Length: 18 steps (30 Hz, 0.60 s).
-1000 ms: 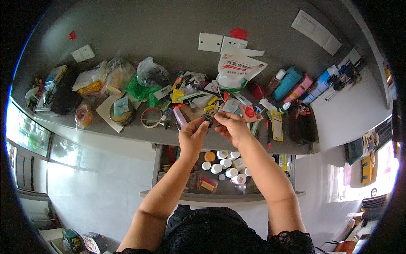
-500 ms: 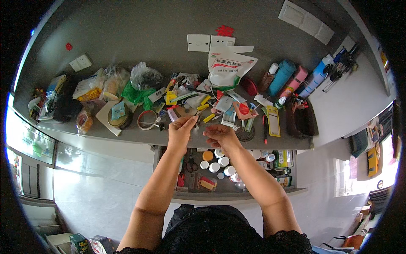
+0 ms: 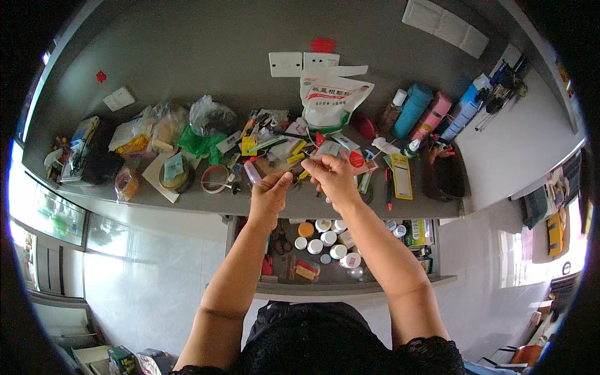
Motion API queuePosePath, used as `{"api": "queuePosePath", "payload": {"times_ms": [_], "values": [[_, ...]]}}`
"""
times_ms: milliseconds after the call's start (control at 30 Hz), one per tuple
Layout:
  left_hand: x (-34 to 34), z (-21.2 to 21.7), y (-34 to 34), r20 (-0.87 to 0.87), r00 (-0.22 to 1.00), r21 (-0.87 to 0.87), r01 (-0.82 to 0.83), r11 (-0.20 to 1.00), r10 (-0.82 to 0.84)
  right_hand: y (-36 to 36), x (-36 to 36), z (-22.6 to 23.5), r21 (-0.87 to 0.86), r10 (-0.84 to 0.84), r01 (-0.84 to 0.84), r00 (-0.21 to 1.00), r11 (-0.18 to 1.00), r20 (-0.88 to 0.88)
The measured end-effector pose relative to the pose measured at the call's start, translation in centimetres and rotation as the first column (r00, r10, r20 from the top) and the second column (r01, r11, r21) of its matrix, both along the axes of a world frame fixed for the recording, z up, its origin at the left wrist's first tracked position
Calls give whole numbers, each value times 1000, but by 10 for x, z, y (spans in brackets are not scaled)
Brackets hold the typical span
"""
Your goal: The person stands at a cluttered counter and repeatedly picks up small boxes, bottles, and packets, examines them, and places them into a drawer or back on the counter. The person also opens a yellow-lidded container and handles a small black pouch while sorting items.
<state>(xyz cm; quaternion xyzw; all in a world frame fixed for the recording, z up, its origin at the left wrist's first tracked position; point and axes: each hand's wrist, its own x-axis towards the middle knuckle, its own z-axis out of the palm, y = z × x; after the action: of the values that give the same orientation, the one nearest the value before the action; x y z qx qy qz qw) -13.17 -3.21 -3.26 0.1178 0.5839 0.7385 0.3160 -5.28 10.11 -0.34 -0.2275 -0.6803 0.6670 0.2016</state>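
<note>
My left hand [image 3: 269,199] is closed above the counter's front edge, thumb pressed on the curled fingers. A small dark thing shows at its fingertips, too small to name. Just right of it, my right hand [image 3: 332,180] has thumb and index finger pinched together; what they grip, if anything, is too small to make out. A narrow gap separates the two hands' fingertips. Beyond them lies a heap of small things, with small yellow pieces [image 3: 296,157] and a pale pink tube [image 3: 252,172] nearest. A roll of tape [image 3: 215,179] lies left of my left hand.
Below the counter [image 3: 412,207] an open drawer [image 3: 294,289] holds white-capped bottles [image 3: 328,238] and scissors [image 3: 282,242]. A white pouch [image 3: 336,100] stands at the back. To the right are a blue bottle [image 3: 412,110], a yellow-framed card [image 3: 402,177] and a dark basket [image 3: 445,178].
My right hand has moved up and slightly forward, its loosely curled fingers closing to a pinch near my left fingertips. My left hand stays nearly in place.
</note>
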Motion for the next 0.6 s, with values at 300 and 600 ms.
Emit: {"api": "queuePosePath", "payload": {"times_ms": [300,600], "values": [[4,-28,-3,-388,918,-35,72,997,-80,2,-9,39,545,229,-174,973,820,-34],[6,-10,-20,225,940,257,198,946,-257,7,-7,14,-258,165,-109,964,960,210]]}}
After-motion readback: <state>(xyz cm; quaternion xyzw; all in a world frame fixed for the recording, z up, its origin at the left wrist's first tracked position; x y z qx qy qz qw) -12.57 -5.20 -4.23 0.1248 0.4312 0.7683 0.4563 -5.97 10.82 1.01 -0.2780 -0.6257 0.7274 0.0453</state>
